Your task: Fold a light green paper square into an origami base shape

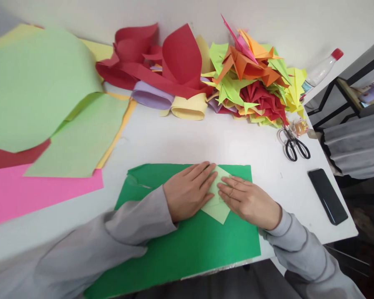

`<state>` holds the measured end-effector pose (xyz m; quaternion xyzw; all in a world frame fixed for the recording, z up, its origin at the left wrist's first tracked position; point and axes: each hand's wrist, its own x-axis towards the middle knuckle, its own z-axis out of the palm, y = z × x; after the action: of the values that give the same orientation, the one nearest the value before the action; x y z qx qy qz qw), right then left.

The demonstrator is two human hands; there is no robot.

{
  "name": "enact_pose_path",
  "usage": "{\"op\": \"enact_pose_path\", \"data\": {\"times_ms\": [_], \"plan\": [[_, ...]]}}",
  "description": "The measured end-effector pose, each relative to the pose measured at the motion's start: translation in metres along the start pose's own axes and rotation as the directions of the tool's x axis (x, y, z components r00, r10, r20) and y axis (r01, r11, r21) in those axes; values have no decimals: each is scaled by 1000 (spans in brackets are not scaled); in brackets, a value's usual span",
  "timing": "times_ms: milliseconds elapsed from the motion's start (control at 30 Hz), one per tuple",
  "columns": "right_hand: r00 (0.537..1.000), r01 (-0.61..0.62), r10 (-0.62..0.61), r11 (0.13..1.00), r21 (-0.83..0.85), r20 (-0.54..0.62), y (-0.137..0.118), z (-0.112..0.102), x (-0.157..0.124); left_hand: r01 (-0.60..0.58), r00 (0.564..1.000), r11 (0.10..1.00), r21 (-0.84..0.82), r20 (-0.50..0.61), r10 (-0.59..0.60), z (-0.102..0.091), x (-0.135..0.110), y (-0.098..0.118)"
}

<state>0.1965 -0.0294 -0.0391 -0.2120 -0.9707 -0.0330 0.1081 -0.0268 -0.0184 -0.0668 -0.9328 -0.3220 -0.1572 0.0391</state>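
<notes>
A small folded piece of pale green paper (222, 212) lies on a green sheet (187, 257) at the table's front edge. My left hand (190, 189) rests flat on the paper's left side, fingers stretched towards its far corner. From the other side my right hand (249, 199) presses its fingertips on the paper, fingers extended and close together. Neither hand grips anything. Part of the folded paper is hidden beneath the fingers.
Large light green sheets (34, 91) and a pink sheet (50, 189) cover the left. Curled red paper (182, 54) and folded paper shapes (252, 79) stand along the back. Scissors (294, 147), a phone (327, 196) and a red-capped bottle (322, 68) are at the right.
</notes>
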Motion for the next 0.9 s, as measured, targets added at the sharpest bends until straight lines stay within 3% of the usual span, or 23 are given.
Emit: {"op": "enact_pose_path", "data": {"times_ms": [367,533,667,900], "plan": [[1000,-14,14,998,66,-5,-2,-2,1,-5,1000,1000,-8,-4,5,-2,1,-1],[991,-110,119,983,148,-54,3,-14,1,-6,1000,1000,-7,2,6,-3,1,-1],[978,-208,208,978,6,9,2,-17,1,2,1000,1000,-1,10,-2,-4,2,0],[985,-173,167,964,-200,-46,-12,-12,2,-1,1000,1000,8,23,1,-5,3,-1]]}}
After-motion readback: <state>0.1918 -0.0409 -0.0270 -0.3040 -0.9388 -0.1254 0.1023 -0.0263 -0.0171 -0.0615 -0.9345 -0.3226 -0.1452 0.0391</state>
